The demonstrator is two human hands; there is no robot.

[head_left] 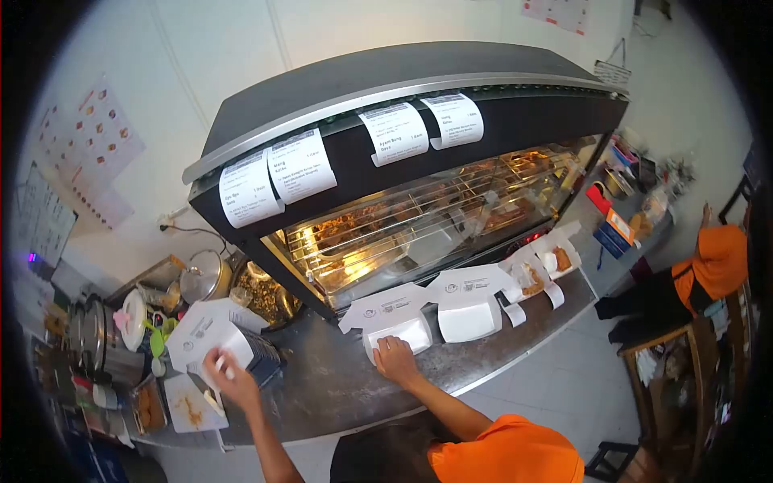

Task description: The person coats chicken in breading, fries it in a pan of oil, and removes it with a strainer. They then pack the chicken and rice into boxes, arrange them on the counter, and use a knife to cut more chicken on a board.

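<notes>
My right hand [394, 359] lies on the near edge of an open white box [411, 332], its fingers bent over the rim. Beside that box is a second open white box [469, 319], empty like the first. At the left, my left hand [231, 380] is raised in front of a stack of flat white cartons [205, 334]. Its fingers are curled around something small and white that I cannot make out. A cutting board [194, 402] with brown crumbs lies just below it. Further right, two open boxes hold food, one with a fried piece [562, 258].
A heated display case [419, 221] with paper slips [303, 167] stands behind the boxes. Pots [204, 276] and a pan of food [262, 296] crowd the left. A person in orange [719, 262] is at the far right, near a wooden shelf [699, 386].
</notes>
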